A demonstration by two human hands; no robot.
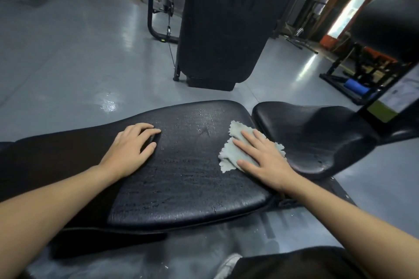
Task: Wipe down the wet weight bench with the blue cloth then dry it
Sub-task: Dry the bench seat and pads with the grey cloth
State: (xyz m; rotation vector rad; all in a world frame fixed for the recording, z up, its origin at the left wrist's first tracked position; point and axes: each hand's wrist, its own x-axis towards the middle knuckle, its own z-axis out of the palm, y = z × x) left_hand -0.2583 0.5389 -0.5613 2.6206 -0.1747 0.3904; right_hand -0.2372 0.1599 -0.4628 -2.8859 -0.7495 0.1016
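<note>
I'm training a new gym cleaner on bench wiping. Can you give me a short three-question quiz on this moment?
1. True or false: the right hand presses the pale blue-grey frayed cloth with flat, straight fingers.
2. Where does the cloth lie on the long black cracked vinyl bench pad? A) at its end nearest the black curved seat pad B) under the left hand C) on the floor
3. Fill in: the left hand rests on the bench pad and holds ____.

Key: 1 true; 2 A; 3 nothing.
</note>
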